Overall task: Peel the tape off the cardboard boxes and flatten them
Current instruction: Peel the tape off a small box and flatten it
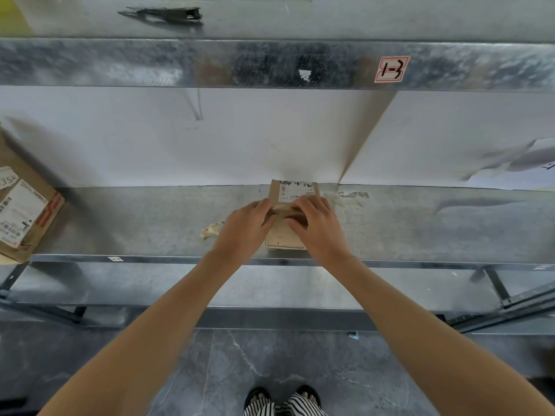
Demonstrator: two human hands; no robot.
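A small brown cardboard box with a white shipping label lies on the metal shelf, near its middle. My left hand grips the box's left side with curled fingers over the top. My right hand grips it from the right, fingers curled into the fold at the box's middle. The centre of the box is hidden under my fingers. A crumpled strip of peeled tape lies on the shelf just left of my left hand.
A larger labelled cardboard box sits at the shelf's left end. More tape scraps lie right of the small box. A white wall stands behind, an upper shelf beam above, a lower shelf below.
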